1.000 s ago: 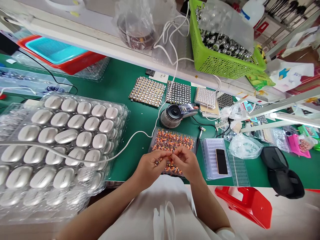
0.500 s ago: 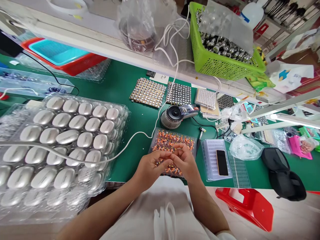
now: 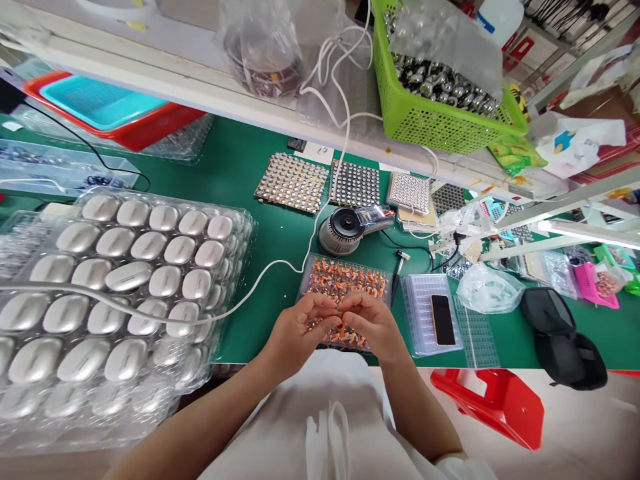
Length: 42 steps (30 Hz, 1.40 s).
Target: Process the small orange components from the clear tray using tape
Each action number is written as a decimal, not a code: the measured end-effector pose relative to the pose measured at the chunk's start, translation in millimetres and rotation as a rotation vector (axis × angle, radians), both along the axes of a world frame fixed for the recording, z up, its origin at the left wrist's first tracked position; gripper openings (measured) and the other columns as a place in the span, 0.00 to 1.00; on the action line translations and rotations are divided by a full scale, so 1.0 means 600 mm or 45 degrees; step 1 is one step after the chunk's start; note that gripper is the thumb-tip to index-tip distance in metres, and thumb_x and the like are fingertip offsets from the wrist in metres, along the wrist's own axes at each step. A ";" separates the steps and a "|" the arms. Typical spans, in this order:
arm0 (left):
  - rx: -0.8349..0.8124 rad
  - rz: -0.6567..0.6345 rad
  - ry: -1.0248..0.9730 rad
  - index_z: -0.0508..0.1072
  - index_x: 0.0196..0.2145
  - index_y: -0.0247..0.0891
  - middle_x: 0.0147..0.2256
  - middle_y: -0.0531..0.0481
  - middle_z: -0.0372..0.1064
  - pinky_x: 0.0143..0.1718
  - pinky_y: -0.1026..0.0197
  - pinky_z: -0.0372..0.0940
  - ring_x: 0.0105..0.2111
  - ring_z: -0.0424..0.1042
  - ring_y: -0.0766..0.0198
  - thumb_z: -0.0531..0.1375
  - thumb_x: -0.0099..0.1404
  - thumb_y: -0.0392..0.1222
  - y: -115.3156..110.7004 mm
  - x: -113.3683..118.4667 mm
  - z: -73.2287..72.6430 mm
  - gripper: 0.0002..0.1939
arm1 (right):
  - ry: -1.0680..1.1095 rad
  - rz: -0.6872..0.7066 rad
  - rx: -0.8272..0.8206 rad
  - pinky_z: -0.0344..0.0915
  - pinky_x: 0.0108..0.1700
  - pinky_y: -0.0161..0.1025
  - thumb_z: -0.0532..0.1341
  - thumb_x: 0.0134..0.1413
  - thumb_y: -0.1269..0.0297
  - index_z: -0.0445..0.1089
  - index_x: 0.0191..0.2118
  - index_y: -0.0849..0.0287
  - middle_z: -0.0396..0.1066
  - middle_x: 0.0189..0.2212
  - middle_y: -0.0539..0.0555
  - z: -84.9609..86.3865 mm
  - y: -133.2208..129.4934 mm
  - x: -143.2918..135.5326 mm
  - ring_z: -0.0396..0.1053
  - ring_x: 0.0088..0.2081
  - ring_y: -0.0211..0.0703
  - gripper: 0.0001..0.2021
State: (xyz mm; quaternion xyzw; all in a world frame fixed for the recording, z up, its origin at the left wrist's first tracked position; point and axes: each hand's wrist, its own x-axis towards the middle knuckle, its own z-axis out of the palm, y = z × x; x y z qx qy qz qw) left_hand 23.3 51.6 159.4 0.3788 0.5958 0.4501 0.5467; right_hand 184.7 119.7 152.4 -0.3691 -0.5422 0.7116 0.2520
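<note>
Both hands are at work in close, right over a clear tray (image 3: 304,288) filled with rows of small orange pieces (image 3: 345,275). The left hand (image 3: 299,335) comes in with thumb and finger pinched; the right hand (image 3: 379,331) meets it, fingertips nearly touching, and between them sits a tiny reddish-orange piece (image 3: 341,317), mostly hidden, gripped from both sides! The tray lies at the near edge of the green worktop (image 3: 273,240), directly in front of the person. Just beyond it stands a round grey device (image 3: 339,235) with a dark top. To the right, a small hammer (image 3: 401,257) lies beside the tray, and then comes a phone (image 3: 442,320) resting on a stack of clear trays (image 3: 418,319). Over on the left, silvery rounded pieces (image 3: 165,281) fill a big stacked tray, a white cable (image 3: 273,265) running across it.
</note>
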 end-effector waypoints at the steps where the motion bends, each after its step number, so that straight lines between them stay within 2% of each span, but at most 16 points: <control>1: 0.003 -0.001 0.003 0.68 0.37 0.39 0.36 0.50 0.75 0.37 0.61 0.71 0.39 0.75 0.61 0.62 0.59 0.42 0.000 0.000 -0.001 0.09 | -0.026 -0.023 0.036 0.64 0.33 0.38 0.64 0.51 0.58 0.71 0.33 0.55 0.65 0.31 0.51 -0.001 -0.001 -0.001 0.64 0.32 0.41 0.08; 7: 0.067 -0.013 0.217 0.68 0.37 0.40 0.34 0.51 0.74 0.36 0.62 0.70 0.37 0.75 0.62 0.61 0.60 0.43 0.000 -0.001 -0.010 0.09 | -0.083 -0.176 0.201 0.61 0.34 0.37 0.63 0.51 0.62 0.69 0.30 0.56 0.64 0.29 0.51 -0.011 -0.013 -0.006 0.63 0.33 0.40 0.04; 9: 0.186 0.016 0.399 0.70 0.34 0.40 0.32 0.51 0.74 0.36 0.62 0.68 0.34 0.73 0.63 0.61 0.60 0.43 0.000 0.000 -0.013 0.06 | -0.072 -0.241 0.191 0.60 0.34 0.36 0.62 0.52 0.64 0.69 0.30 0.56 0.64 0.29 0.50 -0.016 -0.020 -0.009 0.62 0.33 0.39 0.03; 11: 0.390 0.072 0.570 0.71 0.30 0.39 0.29 0.51 0.72 0.35 0.61 0.67 0.32 0.72 0.64 0.61 0.60 0.41 -0.001 0.002 -0.017 0.04 | -0.054 -0.322 0.147 0.60 0.33 0.36 0.62 0.52 0.64 0.69 0.30 0.56 0.64 0.30 0.50 -0.023 -0.027 -0.012 0.62 0.32 0.39 0.03; 14: 0.667 0.141 0.706 0.72 0.29 0.39 0.26 0.51 0.72 0.36 0.60 0.67 0.31 0.70 0.63 0.62 0.60 0.37 -0.003 0.005 -0.022 0.03 | -0.032 -0.433 0.059 0.59 0.30 0.34 0.62 0.51 0.64 0.69 0.31 0.57 0.64 0.31 0.50 -0.032 -0.036 -0.018 0.61 0.30 0.37 0.04; 18: 0.724 0.185 0.748 0.75 0.34 0.41 0.29 0.50 0.74 0.38 0.58 0.67 0.31 0.70 0.64 0.62 0.60 0.35 -0.006 0.010 -0.024 0.04 | -0.048 -0.513 0.058 0.60 0.31 0.34 0.62 0.51 0.63 0.69 0.31 0.57 0.64 0.30 0.50 -0.035 -0.043 -0.025 0.62 0.31 0.38 0.04; 22: 0.614 0.214 0.618 0.76 0.34 0.41 0.30 0.50 0.75 0.37 0.59 0.67 0.32 0.71 0.64 0.61 0.61 0.37 -0.006 0.016 -0.022 0.04 | -0.059 -0.539 0.150 0.61 0.34 0.36 0.62 0.52 0.63 0.68 0.31 0.56 0.64 0.31 0.51 -0.030 -0.049 -0.032 0.63 0.32 0.39 0.04; 25: 0.417 0.178 0.426 0.76 0.32 0.40 0.31 0.49 0.74 0.35 0.62 0.67 0.32 0.72 0.63 0.61 0.61 0.40 -0.004 0.015 -0.018 0.04 | -0.079 -0.519 0.257 0.62 0.37 0.38 0.61 0.53 0.64 0.69 0.32 0.56 0.64 0.31 0.51 -0.025 -0.050 -0.032 0.63 0.34 0.41 0.03; 28: 0.227 0.023 0.243 0.74 0.30 0.38 0.29 0.50 0.72 0.33 0.64 0.66 0.31 0.70 0.64 0.61 0.61 0.43 0.000 0.004 -0.013 0.06 | -0.096 -0.430 0.363 0.63 0.40 0.41 0.61 0.54 0.64 0.69 0.32 0.55 0.64 0.32 0.53 -0.024 -0.049 -0.021 0.64 0.36 0.43 0.02; 30: 0.149 -0.128 0.150 0.73 0.30 0.38 0.28 0.51 0.71 0.32 0.65 0.64 0.29 0.68 0.65 0.60 0.61 0.43 0.002 -0.006 -0.011 0.07 | -0.073 -0.322 0.353 0.63 0.40 0.42 0.62 0.53 0.63 0.70 0.32 0.54 0.65 0.32 0.53 -0.028 -0.050 -0.008 0.64 0.36 0.43 0.02; 33: 0.081 -0.384 0.044 0.73 0.30 0.38 0.28 0.52 0.70 0.31 0.66 0.63 0.29 0.67 0.66 0.60 0.61 0.43 0.005 -0.020 -0.012 0.07 | 0.029 -0.181 0.149 0.63 0.38 0.40 0.66 0.49 0.60 0.68 0.33 0.54 0.65 0.32 0.52 -0.043 -0.058 0.014 0.65 0.35 0.42 0.07; 37: -0.088 -0.729 -0.221 0.76 0.27 0.38 0.28 0.52 0.72 0.34 0.64 0.64 0.30 0.69 0.64 0.62 0.57 0.43 0.006 -0.020 -0.024 0.06 | 0.198 -0.005 -0.334 0.64 0.33 0.37 0.72 0.37 0.58 0.64 0.37 0.53 0.65 0.29 0.49 -0.068 -0.073 0.037 0.65 0.30 0.39 0.21; 39: -0.222 -0.768 -0.400 0.76 0.27 0.38 0.27 0.51 0.73 0.35 0.62 0.66 0.30 0.71 0.62 0.64 0.55 0.43 0.007 -0.010 -0.030 0.06 | 0.238 0.075 -0.500 0.64 0.30 0.36 0.74 0.32 0.59 0.62 0.38 0.53 0.65 0.27 0.46 -0.081 -0.075 0.043 0.64 0.27 0.37 0.26; 42: -0.310 -0.680 -0.553 0.77 0.30 0.38 0.26 0.50 0.74 0.35 0.59 0.67 0.29 0.72 0.61 0.65 0.52 0.45 0.010 0.010 -0.037 0.09 | 0.230 0.067 -0.570 0.64 0.29 0.34 0.76 0.26 0.58 0.62 0.39 0.53 0.66 0.28 0.46 -0.103 -0.071 0.046 0.65 0.27 0.37 0.31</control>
